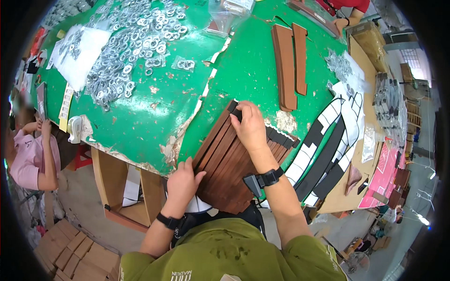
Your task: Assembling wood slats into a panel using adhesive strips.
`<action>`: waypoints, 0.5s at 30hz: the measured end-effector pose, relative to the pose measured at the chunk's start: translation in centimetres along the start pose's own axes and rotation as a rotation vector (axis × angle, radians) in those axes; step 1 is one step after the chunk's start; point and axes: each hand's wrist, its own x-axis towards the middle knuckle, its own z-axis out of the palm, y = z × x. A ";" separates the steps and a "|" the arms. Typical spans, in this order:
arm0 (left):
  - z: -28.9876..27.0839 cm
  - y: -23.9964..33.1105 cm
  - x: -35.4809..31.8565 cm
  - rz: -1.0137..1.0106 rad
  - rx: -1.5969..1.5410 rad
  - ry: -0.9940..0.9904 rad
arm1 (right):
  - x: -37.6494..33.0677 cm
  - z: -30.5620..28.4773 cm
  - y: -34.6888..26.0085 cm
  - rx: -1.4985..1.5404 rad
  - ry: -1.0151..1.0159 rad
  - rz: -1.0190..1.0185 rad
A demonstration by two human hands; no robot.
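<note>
A bundle of dark brown strips [233, 166], laid side by side with black pieces at their far ends, leans over the near edge of the green table [187, 112]. My right hand [250, 124] is closed over the far left end of the bundle, fingers curled at a black end piece. Lower down, my left hand [183, 185] grips the bundle's left side, its thumb pointing across the strips. The undersides of the strips and part of my left fingertips are hidden. Black-and-white strips [323, 145] lie to the right of the bundle.
Loose metal rings [140, 44] in small bags cover the far left. Flat brown pieces [284, 68] lie beyond my right hand. A white tape dispenser [74, 129] stands at the left edge. Co-workers are at left [35, 159] and far right [349, 21]. Cartons [75, 250] sit on the floor.
</note>
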 end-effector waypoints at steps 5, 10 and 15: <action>1.1 -1.1 1.4 0.053 0.011 -0.160 | 0.4 1.1 -1.1 0.040 0.056 -0.044; 1.7 -1.7 1.6 0.049 -0.058 -0.184 | -0.2 0.8 -1.6 0.032 0.061 0.119; 1.9 -2.1 2.0 0.007 -0.112 -0.218 | -0.8 1.3 -2.0 -0.029 0.140 0.150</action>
